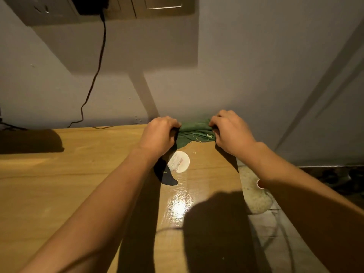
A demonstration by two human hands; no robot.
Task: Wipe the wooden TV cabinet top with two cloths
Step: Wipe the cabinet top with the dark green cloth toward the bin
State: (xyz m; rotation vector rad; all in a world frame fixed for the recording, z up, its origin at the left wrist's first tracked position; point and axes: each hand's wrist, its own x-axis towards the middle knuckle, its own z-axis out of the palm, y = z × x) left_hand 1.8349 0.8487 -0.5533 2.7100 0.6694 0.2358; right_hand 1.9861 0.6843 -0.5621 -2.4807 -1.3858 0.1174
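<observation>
A crumpled green cloth [194, 133] lies at the back right corner of the wooden cabinet top [78, 174], against the wall. My left hand [160, 134] grips its left end with curled fingers. My right hand [230, 131] grips its right end. The cloth is bunched between the two hands, and small pale crumbs cling to it. Only this one cloth is in sight.
A round white sticker [178, 161] sits on the wood just in front of the cloth. A black cable [98, 71] hangs from a wall socket [45, 10] down to the cabinet's back edge. The cabinet's right edge [239, 174] drops to a speckled floor [256, 198].
</observation>
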